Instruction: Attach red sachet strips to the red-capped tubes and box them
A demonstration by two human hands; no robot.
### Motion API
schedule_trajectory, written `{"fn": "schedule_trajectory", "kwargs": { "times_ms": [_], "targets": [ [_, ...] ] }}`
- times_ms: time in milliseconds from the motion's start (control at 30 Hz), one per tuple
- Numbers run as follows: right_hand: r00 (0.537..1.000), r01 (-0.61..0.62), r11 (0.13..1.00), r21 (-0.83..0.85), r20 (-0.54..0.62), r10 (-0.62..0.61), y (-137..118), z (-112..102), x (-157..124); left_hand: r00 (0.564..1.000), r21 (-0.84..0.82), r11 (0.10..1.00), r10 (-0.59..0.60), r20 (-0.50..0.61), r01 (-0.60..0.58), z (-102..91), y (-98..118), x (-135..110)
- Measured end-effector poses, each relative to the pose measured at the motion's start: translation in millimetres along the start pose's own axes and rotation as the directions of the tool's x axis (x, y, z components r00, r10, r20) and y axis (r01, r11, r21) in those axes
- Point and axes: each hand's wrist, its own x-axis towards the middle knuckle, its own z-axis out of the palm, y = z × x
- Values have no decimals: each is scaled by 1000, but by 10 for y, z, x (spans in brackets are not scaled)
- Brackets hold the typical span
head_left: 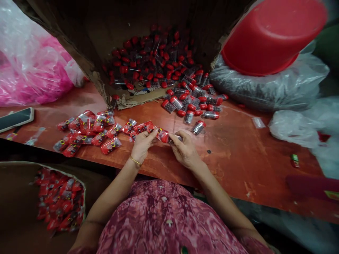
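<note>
My left hand (142, 144) and my right hand (184, 149) meet over the red table (238, 155), both pinching a small red packet (162, 135) between them. Something clear shows at my right fingertips; I cannot tell what it is. A row of filled red packets (87, 132) lies on the table to the left of my left hand. Small clear tubes with red caps (192, 102) spill out of a tipped cardboard box (143, 53) just beyond my hands; one tube (198, 127) lies close to my right hand.
A box of red packets (59, 199) sits low at the left. A phone (16, 119) lies at the table's left edge. Pink plastic bags (34, 67) are at far left. A red basin (270, 35) rests on a dark plastic bag (267, 88) at right.
</note>
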Motion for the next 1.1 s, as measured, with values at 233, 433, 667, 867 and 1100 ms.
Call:
{"fn": "schedule_trajectory", "kwargs": {
  "times_ms": [233, 433, 667, 867, 1100],
  "targets": [
    [983, -123, 987, 102, -122, 135, -166, 167, 68, 998, -184, 981, 56, 10, -53, 151, -74, -38],
    [898, -345, 853, 392, -125, 421, -326, 308, 109, 994, -281, 954, 107, -2, -103, 89, -69, 19],
    [686, -618, 316, 720, 297, 665, -359, 285, 119, 979, -245, 949, 203, -5, -198, 42, -156, 66],
    [736, -549, 581, 600, 17, 677, -489, 315, 142, 967, -260, 935, 255, 25, -240, 94, -246, 8],
    [699, -569, 455, 685, 111, 707, -565, 393, 165, 978, -268, 946, 202, 48, -182, 95, -191, 22]
  ]
}}
